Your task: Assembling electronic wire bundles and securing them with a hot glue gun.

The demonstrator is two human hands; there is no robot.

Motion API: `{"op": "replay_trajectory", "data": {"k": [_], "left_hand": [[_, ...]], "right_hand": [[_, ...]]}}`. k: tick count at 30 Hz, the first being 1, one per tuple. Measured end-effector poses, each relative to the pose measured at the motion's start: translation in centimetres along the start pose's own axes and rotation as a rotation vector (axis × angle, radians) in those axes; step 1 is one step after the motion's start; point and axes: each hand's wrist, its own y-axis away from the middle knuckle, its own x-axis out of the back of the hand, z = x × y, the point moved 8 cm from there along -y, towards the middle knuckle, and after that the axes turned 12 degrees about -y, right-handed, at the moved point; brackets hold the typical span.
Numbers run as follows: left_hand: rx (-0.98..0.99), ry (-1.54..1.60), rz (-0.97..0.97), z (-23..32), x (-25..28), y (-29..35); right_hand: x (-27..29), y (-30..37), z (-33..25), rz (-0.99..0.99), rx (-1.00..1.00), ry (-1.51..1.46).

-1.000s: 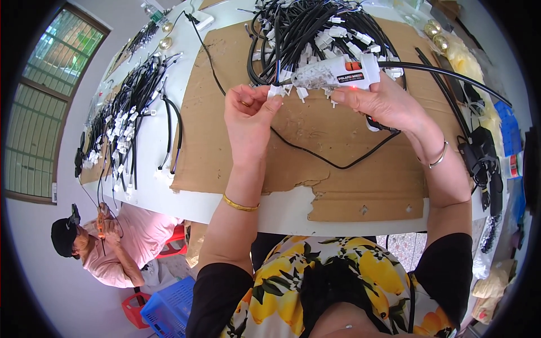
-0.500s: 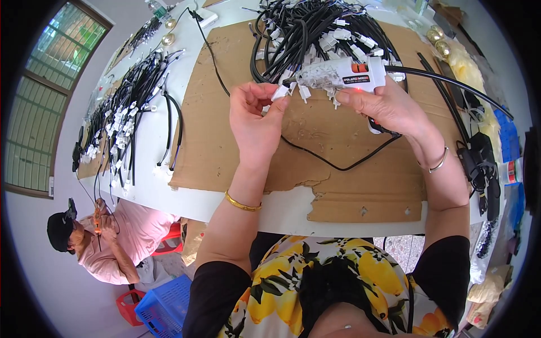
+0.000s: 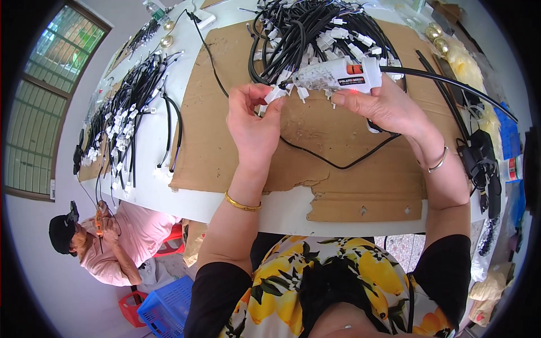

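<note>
Between thumb and fingers, my left hand [image 3: 253,115] pinches a small white plastic connector [image 3: 274,94]. My right hand [image 3: 389,107] is wrapped round a white hot glue gun [image 3: 338,77] with a small red light glowing on it. The gun's nozzle points left and meets the connector or stops just short of it; I cannot tell which. A thick black glue stick [image 3: 451,79] runs out of the gun's back toward the right. Just beyond both hands lies a big heap of black cables [image 3: 315,31] with white connectors on their ends.
Brown cardboard [image 3: 225,152] covers the middle of the white table [image 3: 217,204]. Another cable pile [image 3: 121,107] lies on the left. The gun's thin black cord [image 3: 338,167] loops over the cardboard. Black adapters [image 3: 479,163] sit at the right. A co-worker in pink [image 3: 121,242] sits at lower left.
The glue gun has shifted slightly left. The connector in my left hand has tilted and moved a little down and left with the fingers.
</note>
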Motion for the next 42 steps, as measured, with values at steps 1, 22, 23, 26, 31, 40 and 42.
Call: {"op": "replay_trajectory", "data": {"k": [1, 22, 23, 26, 31, 40, 42], "left_hand": [[-0.007, -0.020, 0.004, 0.1, 0.0, 0.0], [-0.164, -0.196, 0.050, 1.1, 0.3, 0.2], [-0.165, -0.195, 0.049, 1.1, 0.3, 0.2], [-0.157, -0.198, 0.048, 1.0, 0.2, 0.2], [-0.171, -0.210, 0.053, 1.2, 0.1, 0.1], [-0.086, -0.172, 0.044, 0.8, 0.4, 0.1], [-0.048, -0.117, 0.038, 0.2, 0.3, 0.1]], "right_hand": [[0.0, 0.0, 0.0, 0.000, 0.015, -0.010], [0.1, 0.2, 0.6, 0.020, -0.086, 0.093], [0.2, 0.2, 0.8, 0.021, -0.086, 0.093], [0.3, 0.0, 1.1, 0.010, -0.056, 0.093], [0.4, 0.1, 1.1, 0.016, -0.086, 0.097], [-0.1, 0.1, 0.3, -0.016, -0.025, 0.071], [0.1, 0.1, 0.0, -0.011, 0.025, 0.024]]}}
